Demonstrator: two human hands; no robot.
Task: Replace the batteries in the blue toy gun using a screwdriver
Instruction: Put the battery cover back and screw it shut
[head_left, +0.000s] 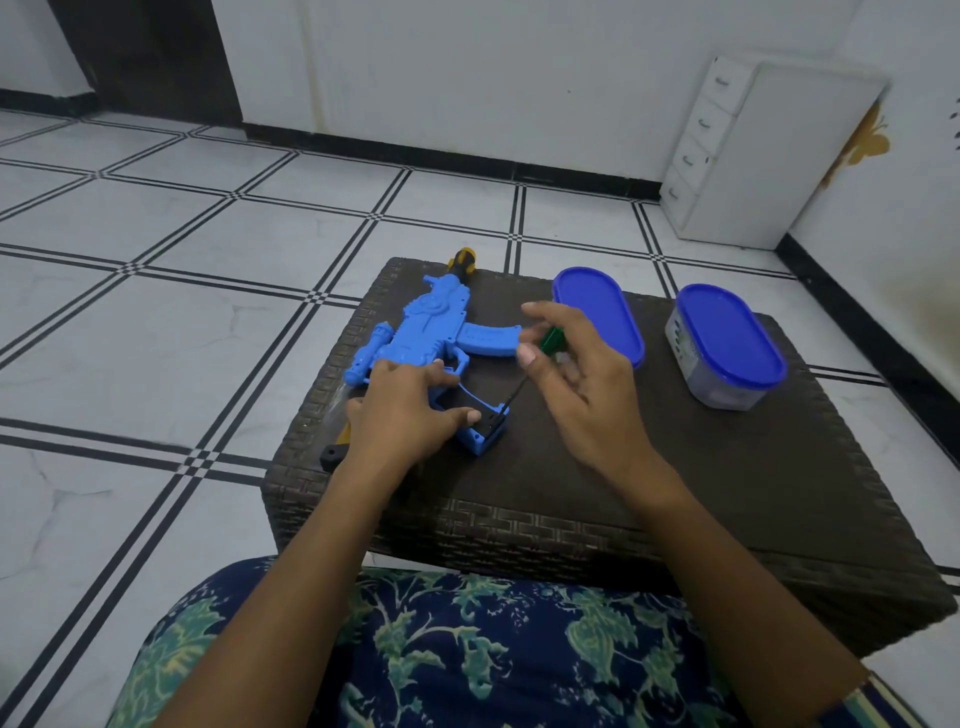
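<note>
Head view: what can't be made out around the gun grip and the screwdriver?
Screw and screwdriver tip, head view: too small, lost in the toy gun's dark grip recess.
Batteries, head view: left hand covers the grip; none visible.
Screwdriver handle, head view: the right hand's fingers hide most of it.
Container contents, head view: blue lid and cloudy wall hide them.

White floor tiles (182, 218) edged in black lines, white walls (467, 67), a white drawer chest (753, 156).
</note>
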